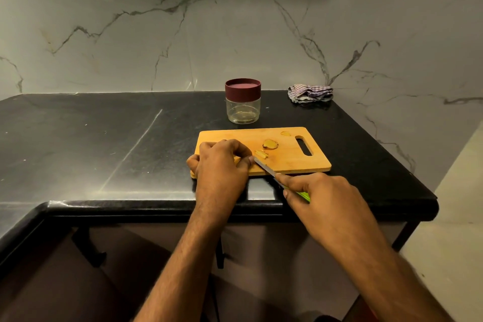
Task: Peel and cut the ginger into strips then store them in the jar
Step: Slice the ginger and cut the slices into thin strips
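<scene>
A left hand [222, 162], fingers curled, pins what looks like a ginger piece hidden beneath them on the board [287, 162], steadying it for slicing. The right hand [321, 196] grips a green-handled knife [264, 166], its blade angled in just beside the left fingertips. Cut strips [261, 154] lie just past the blade; a slice [270, 144] sits beyond. The jar [243, 107], lid on, waits behind the board, a cloth [310, 93] off to its right.

- No text, label, brand, number or sign can be read anywhere in view.
</scene>
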